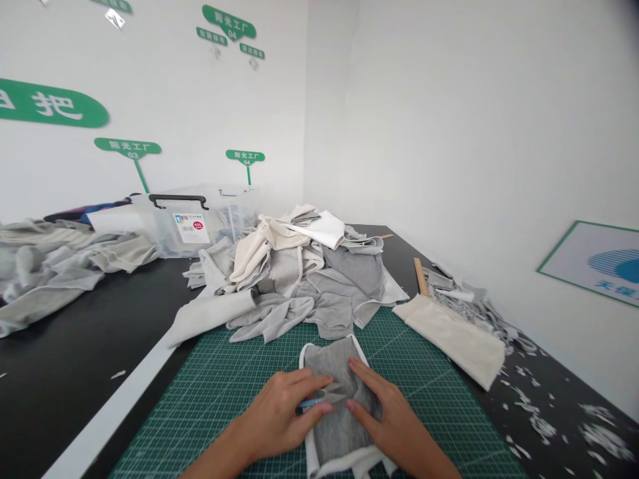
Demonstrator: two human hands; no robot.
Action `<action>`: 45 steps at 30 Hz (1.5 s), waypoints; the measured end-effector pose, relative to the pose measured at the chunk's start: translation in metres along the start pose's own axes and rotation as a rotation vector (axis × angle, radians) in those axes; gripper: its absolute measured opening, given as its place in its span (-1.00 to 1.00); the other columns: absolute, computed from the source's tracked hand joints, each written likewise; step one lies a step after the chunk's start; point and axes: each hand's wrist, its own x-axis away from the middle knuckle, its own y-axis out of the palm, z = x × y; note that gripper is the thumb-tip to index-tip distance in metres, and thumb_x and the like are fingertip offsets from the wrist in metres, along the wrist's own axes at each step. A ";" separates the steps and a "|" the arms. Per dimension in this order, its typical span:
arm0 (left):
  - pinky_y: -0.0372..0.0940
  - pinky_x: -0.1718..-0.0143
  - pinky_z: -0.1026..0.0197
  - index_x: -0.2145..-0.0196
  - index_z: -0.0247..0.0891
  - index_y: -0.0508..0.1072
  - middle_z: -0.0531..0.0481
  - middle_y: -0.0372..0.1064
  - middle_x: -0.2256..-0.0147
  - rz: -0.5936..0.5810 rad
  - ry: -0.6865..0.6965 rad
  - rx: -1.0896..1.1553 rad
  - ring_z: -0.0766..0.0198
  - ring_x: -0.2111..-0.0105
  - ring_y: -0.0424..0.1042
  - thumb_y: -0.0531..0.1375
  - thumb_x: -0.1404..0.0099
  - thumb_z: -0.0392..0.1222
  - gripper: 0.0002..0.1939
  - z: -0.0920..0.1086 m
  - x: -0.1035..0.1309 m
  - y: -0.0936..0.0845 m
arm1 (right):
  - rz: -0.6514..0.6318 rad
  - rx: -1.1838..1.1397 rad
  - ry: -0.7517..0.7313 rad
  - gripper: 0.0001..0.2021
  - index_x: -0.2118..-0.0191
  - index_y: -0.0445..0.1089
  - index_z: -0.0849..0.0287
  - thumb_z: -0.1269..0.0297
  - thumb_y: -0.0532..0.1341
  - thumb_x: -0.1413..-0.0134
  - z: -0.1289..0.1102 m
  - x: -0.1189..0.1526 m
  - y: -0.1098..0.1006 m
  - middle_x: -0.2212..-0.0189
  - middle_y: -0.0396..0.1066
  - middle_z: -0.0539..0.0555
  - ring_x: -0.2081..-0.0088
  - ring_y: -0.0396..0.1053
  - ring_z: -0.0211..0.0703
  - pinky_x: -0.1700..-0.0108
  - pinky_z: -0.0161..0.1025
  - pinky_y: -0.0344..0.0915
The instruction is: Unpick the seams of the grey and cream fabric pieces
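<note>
Head view, bottom centre of the frame: my left hand (282, 411) is closed on a small blue-handled cutting tool (312, 402), its pointed metal blades showing between my thumb and index finger over the grey cloth (341, 356). My right hand (389, 411) is open, fingers spread and resting on the right side of that same cloth, holding no tool. The cloth has white edging and lies on the green cutting mat (424, 392), its lower end bunched at the bottom edge of the frame.

Beyond it, in the middle of the frame, a heap of grey and cream fabric (329, 273) overlaps the mat's far edge. Right of centre, a folded cream cloth (456, 336) lies across the mat's edge, with a wooden strip (421, 276) just behind it and pale scraps (539, 419) scattered on the black table (134, 313) at lower right. A clear plastic bin (170, 233) stands at upper left, beside more grey fabric (54, 266).
</note>
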 end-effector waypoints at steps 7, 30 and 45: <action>0.25 0.28 0.24 -0.08 -0.08 0.30 0.00 0.42 0.25 -0.005 0.026 -0.028 0.23 0.28 0.43 0.05 -0.41 -0.14 -0.70 0.001 0.000 -0.002 | 0.023 -0.041 -0.003 -0.45 -0.22 0.21 0.20 0.09 0.15 -0.16 0.002 0.000 0.001 -0.22 0.17 0.19 -0.24 0.14 0.01 -0.27 -0.02 0.07; 0.29 0.23 0.24 0.01 -0.14 0.44 -0.02 0.47 0.26 0.137 -0.095 0.021 0.24 0.30 0.44 0.11 -0.36 -0.07 -0.71 -0.022 0.000 -0.025 | 0.167 -0.045 -0.068 -0.45 -0.24 0.16 0.15 0.11 0.15 -0.16 -0.003 0.003 -0.011 -0.22 0.17 0.15 -0.24 0.14 0.00 -0.26 -0.02 0.09; 0.29 0.18 0.13 0.20 -0.27 0.54 -0.04 0.53 0.25 0.420 -0.514 0.264 0.10 0.27 0.45 0.07 -0.29 0.12 -0.56 -0.113 0.006 -0.030 | -0.144 0.020 0.020 0.21 -0.36 -0.24 0.19 -0.13 0.40 0.35 -0.015 0.014 -0.005 -0.35 -0.27 0.25 -0.33 -0.20 0.25 -0.30 0.14 -0.14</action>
